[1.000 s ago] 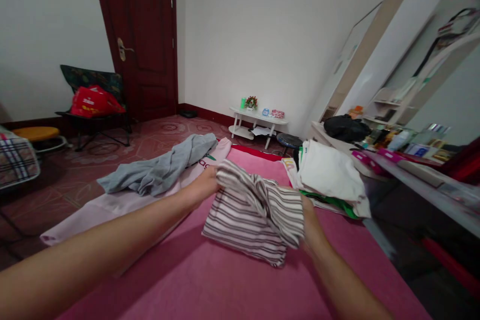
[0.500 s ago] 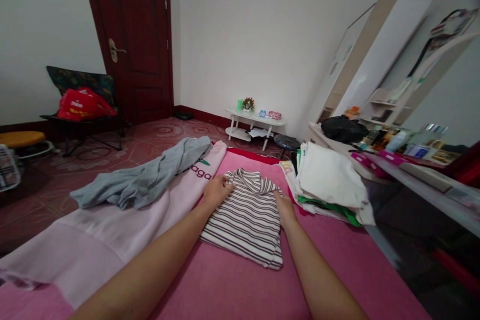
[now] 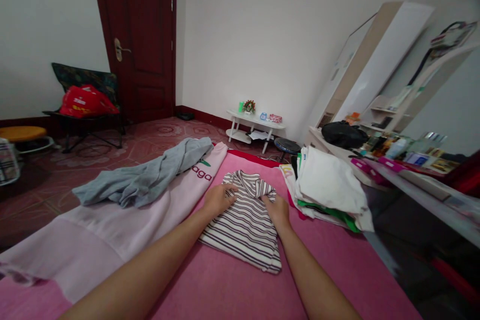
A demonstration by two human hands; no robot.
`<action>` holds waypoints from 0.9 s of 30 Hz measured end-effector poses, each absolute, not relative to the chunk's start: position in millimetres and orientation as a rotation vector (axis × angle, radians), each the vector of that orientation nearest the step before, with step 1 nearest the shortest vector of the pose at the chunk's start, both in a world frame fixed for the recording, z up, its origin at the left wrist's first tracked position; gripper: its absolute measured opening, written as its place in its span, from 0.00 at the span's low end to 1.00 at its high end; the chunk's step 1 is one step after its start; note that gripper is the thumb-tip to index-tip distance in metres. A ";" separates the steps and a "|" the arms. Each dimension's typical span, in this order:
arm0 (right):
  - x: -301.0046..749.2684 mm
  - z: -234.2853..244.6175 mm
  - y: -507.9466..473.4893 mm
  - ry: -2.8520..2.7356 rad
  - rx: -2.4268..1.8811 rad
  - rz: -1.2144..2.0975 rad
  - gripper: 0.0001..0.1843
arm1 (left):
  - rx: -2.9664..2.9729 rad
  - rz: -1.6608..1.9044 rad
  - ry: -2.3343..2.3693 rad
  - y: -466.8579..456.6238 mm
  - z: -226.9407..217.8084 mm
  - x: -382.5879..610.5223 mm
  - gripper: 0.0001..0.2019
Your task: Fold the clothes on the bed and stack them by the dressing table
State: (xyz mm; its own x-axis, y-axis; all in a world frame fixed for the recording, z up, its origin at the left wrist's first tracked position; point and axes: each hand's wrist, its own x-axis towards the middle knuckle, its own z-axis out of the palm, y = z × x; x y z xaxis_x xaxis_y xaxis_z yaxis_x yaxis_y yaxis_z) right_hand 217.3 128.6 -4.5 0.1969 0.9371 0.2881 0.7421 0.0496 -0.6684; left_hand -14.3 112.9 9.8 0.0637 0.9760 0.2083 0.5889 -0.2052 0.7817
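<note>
The folded white knit top with thin dark stripes (image 3: 243,222) lies flat on the pink bed cover (image 3: 232,290), roughly centred in front of the person, its bunched collar end at the far side. The left hand (image 3: 218,198) rests palm-down on the far left part of the top, fingers spread and not closed; it appears to pin the fold in place. The right hand (image 3: 276,208) presses the far right part, fingers curled into the gathered cloth near the collar; a firm pinch cannot be confirmed. The two hands sit close together, not touching.

Left of the top, a pale pink garment with dark lettering (image 3: 112,235) lies spread out, with a crumpled grey garment (image 3: 146,175) on it. Right of the top, apart from it, stands a stack of folded white and green clothes (image 3: 330,185), apparently the place for finished pieces.
</note>
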 end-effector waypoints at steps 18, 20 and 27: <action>223.1 10.4 -1.0 -1.017 -1.257 1.522 0.45 | 1.582 0.707 0.949 1.4 1.5 -71.2 0.23; 225.6 6.0 -23.6 -1.082 -1.195 1.560 0.53 | 1.533 0.744 0.928 -7.6 -1.2 -73.9 0.22; 234.7 -2.0 -58.6 -1.414 -1.209 1.568 0.31 | 1.838 0.507 1.171 -37.0 18.5 -87.1 0.13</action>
State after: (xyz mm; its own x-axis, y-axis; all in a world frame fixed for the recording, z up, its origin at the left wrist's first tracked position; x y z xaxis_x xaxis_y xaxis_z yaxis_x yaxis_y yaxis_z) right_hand 234.7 -58.6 -2.0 -0.3251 0.9274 -0.1852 0.0886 -0.1651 -0.9823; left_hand -87.1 -37.0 18.5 0.4738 0.8738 -0.1100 0.5174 -0.1751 0.8377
